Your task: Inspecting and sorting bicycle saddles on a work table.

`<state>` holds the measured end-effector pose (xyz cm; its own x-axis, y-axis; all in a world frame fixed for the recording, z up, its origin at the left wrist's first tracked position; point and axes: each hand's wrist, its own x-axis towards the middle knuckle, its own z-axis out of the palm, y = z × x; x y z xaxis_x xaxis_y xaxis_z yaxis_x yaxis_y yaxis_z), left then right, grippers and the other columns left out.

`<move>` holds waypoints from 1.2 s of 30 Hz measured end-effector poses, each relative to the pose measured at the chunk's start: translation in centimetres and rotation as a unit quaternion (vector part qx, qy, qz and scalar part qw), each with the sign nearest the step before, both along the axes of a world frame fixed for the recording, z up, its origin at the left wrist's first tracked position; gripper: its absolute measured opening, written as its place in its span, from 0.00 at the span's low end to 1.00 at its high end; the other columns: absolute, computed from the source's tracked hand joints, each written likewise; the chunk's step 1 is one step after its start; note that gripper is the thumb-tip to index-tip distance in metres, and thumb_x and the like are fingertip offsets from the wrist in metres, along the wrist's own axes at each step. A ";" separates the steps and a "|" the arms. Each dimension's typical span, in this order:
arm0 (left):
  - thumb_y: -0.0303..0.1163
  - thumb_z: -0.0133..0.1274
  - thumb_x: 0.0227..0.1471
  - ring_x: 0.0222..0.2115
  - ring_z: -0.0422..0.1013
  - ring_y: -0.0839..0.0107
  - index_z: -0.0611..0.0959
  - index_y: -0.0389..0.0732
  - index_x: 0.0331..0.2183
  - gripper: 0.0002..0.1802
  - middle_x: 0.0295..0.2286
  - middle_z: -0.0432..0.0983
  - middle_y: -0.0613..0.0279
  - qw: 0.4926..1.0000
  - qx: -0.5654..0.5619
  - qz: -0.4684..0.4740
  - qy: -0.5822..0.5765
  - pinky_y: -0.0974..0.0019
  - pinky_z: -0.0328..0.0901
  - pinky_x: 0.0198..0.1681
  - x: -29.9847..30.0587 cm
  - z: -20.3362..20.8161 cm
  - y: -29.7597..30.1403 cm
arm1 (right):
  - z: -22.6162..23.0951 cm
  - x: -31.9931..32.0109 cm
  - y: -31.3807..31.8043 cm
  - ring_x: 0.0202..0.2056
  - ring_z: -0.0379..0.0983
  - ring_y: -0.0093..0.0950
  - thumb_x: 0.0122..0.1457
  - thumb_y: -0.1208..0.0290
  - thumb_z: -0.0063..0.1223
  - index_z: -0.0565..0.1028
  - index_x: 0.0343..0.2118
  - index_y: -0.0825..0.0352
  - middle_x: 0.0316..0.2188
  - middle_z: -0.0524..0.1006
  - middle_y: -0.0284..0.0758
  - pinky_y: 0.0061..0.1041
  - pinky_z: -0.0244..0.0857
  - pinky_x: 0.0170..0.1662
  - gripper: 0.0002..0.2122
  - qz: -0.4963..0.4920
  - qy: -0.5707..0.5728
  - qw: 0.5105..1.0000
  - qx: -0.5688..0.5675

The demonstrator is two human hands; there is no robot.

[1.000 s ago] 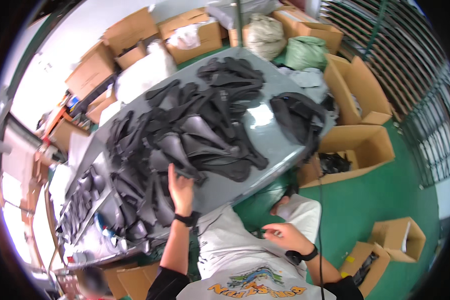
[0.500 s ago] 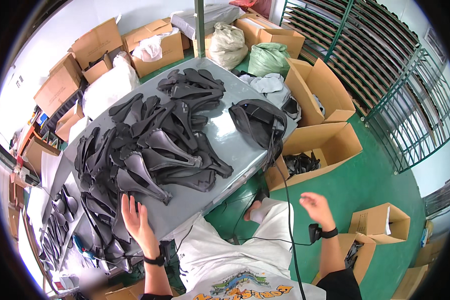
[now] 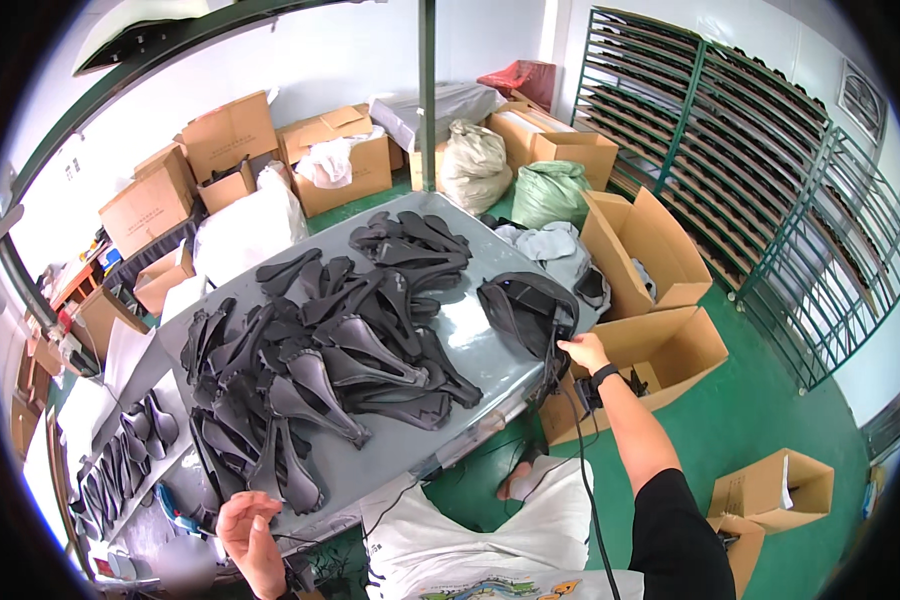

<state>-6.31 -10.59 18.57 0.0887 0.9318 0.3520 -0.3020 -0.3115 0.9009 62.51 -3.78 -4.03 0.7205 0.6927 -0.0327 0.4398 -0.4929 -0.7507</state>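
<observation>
My right hand [image 3: 584,352] reaches out to the table's right edge. Its fingers are pinched together beside the black bag [image 3: 525,312], against its strap and some black cables; what exactly they grip is hard to make out. The bag lies open-topped on the grey table [image 3: 475,335]. Near the table's front left edge, my left hand [image 3: 250,535] is raised with loosely bent fingers and the thumb apart, holding nothing. Just beyond it spreads a heap of black bicycle saddle pieces [image 3: 320,385], long-nosed and overlapping. A black cable [image 3: 587,480] hangs down in front of me.
Open cardboard boxes [image 3: 690,345] stand right of the table, more [image 3: 785,490] lower right. Sacks [image 3: 550,193] and cartons [image 3: 345,175] line the back. A green rack [image 3: 695,130] fills the far right. At left, more saddle pieces [image 3: 135,445] lie beside a blue tool [image 3: 173,508].
My right hand has gone from open air over the floor forward to the bag's edge, closing its fingers. My left hand has drawn back toward me, its fingers bending. The view has tilted up.
</observation>
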 end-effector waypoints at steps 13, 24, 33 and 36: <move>0.13 0.52 0.50 0.36 0.75 0.67 0.79 0.31 0.39 0.12 0.35 0.74 0.56 0.998 -0.043 -0.042 -0.016 0.65 0.70 0.44 4.0 -1.2 1.6 | 0.8 -11.7 -0.4 0.18 0.69 0.21 0.55 0.68 0.61 0.77 0.18 0.68 0.17 0.74 0.30 0.25 0.61 0.24 0.13 0.051 0.175 0.979 0.096; 0.16 0.53 0.55 0.38 0.76 0.68 0.80 0.32 0.41 0.11 0.36 0.78 0.59 0.989 -0.095 -0.113 0.000 0.66 0.69 0.46 8.7 -2.6 2.5 | 2.6 -8.9 -8.6 0.35 0.76 0.19 0.60 0.57 0.62 0.80 0.42 0.67 0.34 0.82 0.31 0.19 0.68 0.39 0.17 0.064 0.283 0.957 0.026; 0.19 0.52 0.56 0.33 0.75 0.71 0.77 0.35 0.43 0.11 0.33 0.77 0.61 0.992 0.015 0.025 0.123 0.68 0.70 0.41 0.2 2.9 5.7 | 10.5 -0.8 -20.8 0.32 0.77 0.20 0.61 0.68 0.59 0.80 0.40 0.69 0.32 0.82 0.31 0.20 0.71 0.36 0.10 0.114 0.083 0.989 0.049; 0.25 0.50 0.60 0.34 0.70 0.75 0.75 0.35 0.46 0.12 0.32 0.73 0.63 0.986 0.044 0.058 0.147 0.73 0.65 0.40 -4.9 7.7 8.3 | 19.6 3.2 -26.1 0.32 0.77 0.20 0.62 0.63 0.58 0.79 0.42 0.70 0.32 0.81 0.31 0.20 0.70 0.35 0.14 0.035 -0.015 0.996 0.082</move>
